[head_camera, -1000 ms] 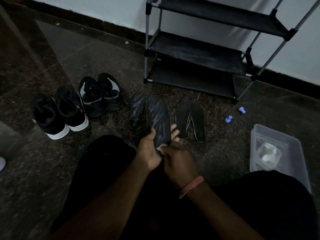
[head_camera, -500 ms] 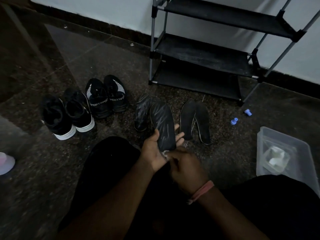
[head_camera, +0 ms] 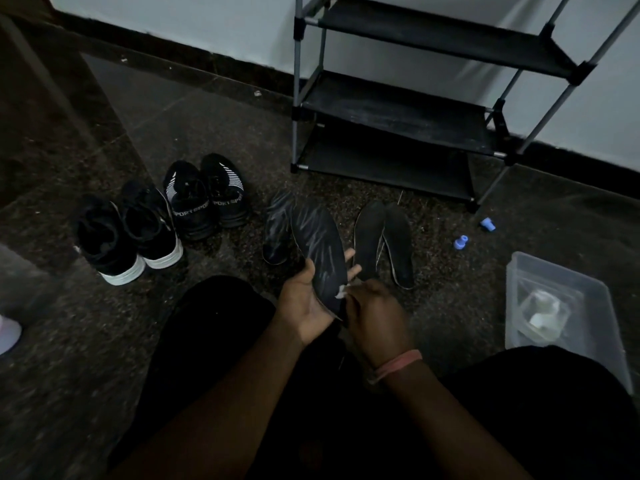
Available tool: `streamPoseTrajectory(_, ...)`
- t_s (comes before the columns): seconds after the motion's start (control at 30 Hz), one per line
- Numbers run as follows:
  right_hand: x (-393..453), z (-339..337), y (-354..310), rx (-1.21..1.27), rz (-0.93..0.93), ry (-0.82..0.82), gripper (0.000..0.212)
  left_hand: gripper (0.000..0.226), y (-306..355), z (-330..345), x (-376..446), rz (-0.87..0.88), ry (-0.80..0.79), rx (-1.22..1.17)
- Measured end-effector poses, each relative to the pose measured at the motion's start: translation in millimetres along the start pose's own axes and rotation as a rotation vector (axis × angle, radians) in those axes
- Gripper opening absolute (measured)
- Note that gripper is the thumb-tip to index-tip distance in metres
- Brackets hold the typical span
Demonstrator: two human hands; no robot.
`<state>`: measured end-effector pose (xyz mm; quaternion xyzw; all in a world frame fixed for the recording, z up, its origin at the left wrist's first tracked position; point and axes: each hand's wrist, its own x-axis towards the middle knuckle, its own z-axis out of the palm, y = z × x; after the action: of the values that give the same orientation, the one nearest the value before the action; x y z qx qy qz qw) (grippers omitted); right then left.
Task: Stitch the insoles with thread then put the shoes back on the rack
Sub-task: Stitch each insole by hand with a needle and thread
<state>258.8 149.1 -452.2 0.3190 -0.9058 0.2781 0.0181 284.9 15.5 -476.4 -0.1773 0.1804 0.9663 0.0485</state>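
My left hand (head_camera: 304, 299) holds a dark ridged insole (head_camera: 320, 247) from below, thumb on its left edge and fingertips showing past its right edge. My right hand (head_camera: 375, 315) is curled at the insole's heel, pinching something small and pale there; I cannot make out a needle or thread. A matching ridged insole (head_camera: 275, 226) lies on the floor just left. A pair of flat black insoles (head_camera: 384, 242) lies to the right. Two pairs of shoes stand at the left: black with white soles (head_camera: 128, 233) and black with white lettering (head_camera: 204, 199).
An empty black shoe rack (head_camera: 398, 109) with grey poles stands against the wall ahead. Two small blue spools (head_camera: 460, 242) lie on the dark floor at right. A clear plastic box (head_camera: 554, 306) holding pale items sits by my right knee. A pale object (head_camera: 8, 334) shows at the left edge.
The view has shifted a little. Both hands stay at the insole's heel, the right hand working there with small movements.
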Motion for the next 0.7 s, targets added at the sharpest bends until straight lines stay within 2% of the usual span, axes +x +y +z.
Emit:
streamPoseTrajectory(0.13,-17.1,4.9,-18.1,0.089,-0.173,-0.183,0.014,0.060,5.7,-6.6,1.7,0.062,0.053,-0.054)
streamPoseTrajectory(0.17,-17.8,2.8,-16.5,0.107,-0.180,-0.192,0.015,0.061,6.7,-6.3,3.6,0.061,0.053,-0.062)
streamPoseTrajectory(0.3,-1.9,5.0,2.3,0.002,-0.051,-0.053,0.020,0.067,5.9,-4.6,9.1,0.052,0.042,-0.056)
streamPoseTrajectory(0.43,-15.2,10.8,-13.6,0.061,-0.210,-0.231,0.014,0.058,10.2,-11.8,10.7,0.113,0.059,-0.097)
streamPoseTrajectory(0.53,-4.8,7.1,3.2,0.061,-0.101,-0.130,0.022,0.059,8.8,-11.0,12.3,0.103,0.049,-0.070)
streamPoseTrajectory(0.6,-0.3,9.2,9.6,-0.022,-0.043,-0.078,0.015,0.059,9.5,-9.4,13.1,0.122,0.048,-0.090)
streamPoseTrajectory(0.67,-8.0,15.0,1.0,0.007,-0.089,-0.167,0.006,0.059,12.4,-8.2,11.1,0.131,0.052,-0.139)
streamPoseTrajectory(0.7,-13.2,15.2,-3.3,0.065,-0.106,-0.208,0.009,0.058,14.7,-7.2,9.4,0.132,0.058,-0.152)
